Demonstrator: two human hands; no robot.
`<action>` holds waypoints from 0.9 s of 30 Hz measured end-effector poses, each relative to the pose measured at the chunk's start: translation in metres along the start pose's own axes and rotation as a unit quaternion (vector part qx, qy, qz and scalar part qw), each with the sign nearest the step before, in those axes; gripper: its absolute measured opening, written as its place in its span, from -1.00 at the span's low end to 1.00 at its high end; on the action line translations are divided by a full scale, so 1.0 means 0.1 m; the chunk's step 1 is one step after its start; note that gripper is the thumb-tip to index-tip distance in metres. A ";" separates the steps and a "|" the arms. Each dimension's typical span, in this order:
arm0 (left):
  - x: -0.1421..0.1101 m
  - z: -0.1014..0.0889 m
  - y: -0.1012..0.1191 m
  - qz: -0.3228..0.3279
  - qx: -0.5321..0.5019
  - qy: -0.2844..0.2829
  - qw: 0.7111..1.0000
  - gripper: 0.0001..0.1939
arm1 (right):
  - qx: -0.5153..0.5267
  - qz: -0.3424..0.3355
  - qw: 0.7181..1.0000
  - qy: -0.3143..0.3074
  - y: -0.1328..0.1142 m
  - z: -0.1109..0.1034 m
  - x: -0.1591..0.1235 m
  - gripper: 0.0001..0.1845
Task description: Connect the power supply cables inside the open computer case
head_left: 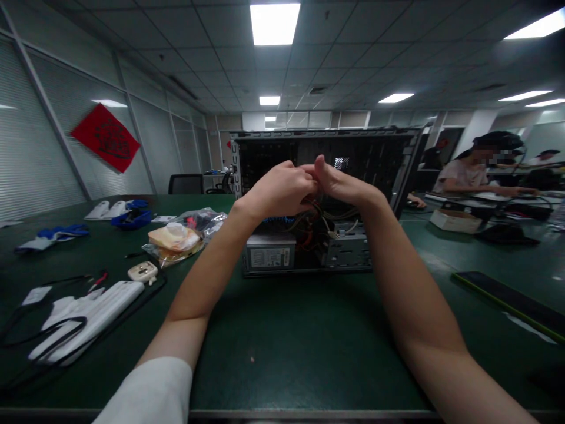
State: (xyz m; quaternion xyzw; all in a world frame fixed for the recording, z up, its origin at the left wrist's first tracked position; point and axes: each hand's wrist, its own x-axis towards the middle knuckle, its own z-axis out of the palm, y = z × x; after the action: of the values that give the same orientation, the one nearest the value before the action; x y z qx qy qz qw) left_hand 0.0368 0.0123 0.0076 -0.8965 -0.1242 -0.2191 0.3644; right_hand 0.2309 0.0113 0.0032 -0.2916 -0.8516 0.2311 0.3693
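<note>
An open computer case [265, 147] stands on the green table [282, 330] with its side off, showing cables, a power supply [269, 254] and a drive cage [348, 250]. My left hand [276, 191] and my right hand [339, 185] are raised in front of the open case, fingertips pinched together and touching each other. Both are closed on something small between them that I cannot make out. Cables hang just below the hands inside the case.
To the left lie a white power strip [88, 315] with black cords, a small white device [142, 271], plastic bags [180, 238] and blue-white gloves [53, 235]. A flat dark panel [512, 300] rests at right. Another person [472, 174] sits at the far right.
</note>
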 end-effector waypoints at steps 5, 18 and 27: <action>-0.05 0.03 -0.09 -0.006 -0.003 0.016 1.000 -0.79 | 0.033 0.005 0.999 -0.020 0.01 0.00 0.01 0.09; -0.08 -0.03 -0.11 -0.067 0.043 -0.015 0.997 -0.66 | -0.087 -0.009 0.993 -0.081 0.00 -0.03 0.00 -0.18; -0.08 -0.04 -0.10 -0.091 -0.053 -0.030 0.994 -0.77 | -0.076 0.065 0.986 -0.134 -0.24 -0.04 -0.12 -0.57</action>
State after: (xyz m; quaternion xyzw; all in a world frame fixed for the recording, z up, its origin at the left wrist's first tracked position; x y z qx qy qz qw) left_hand 0.0246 0.0158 0.0128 -0.9058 -0.2042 -0.2302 0.2912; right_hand 0.2330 -0.0134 0.0149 -0.3403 -0.8877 0.2260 0.2124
